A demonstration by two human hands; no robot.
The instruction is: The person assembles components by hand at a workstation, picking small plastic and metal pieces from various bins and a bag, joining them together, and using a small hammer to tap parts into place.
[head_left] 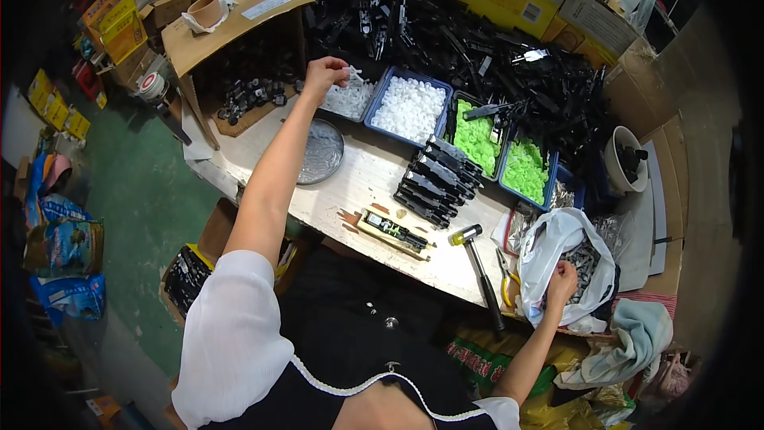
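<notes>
Mechanism [394, 229] aslant, right end nearer

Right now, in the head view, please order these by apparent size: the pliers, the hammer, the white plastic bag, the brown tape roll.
1. White plastic bag
2. Hammer
3. Pliers and brown tape roll: not ranked; the pliers look longer, the roll wider, and their nearness to the camera may differ.

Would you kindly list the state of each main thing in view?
Bag: open, holding grey parts
Left hand: over clear parts, grip unclear
Right hand: at bag mouth, grip unclear
White parts: filling uncovered tray
Green parts: filling uncovered trays
Round dish: uncovered
Black assemblies: aligned
Hammer: lying down
Cardboard box: open
</notes>
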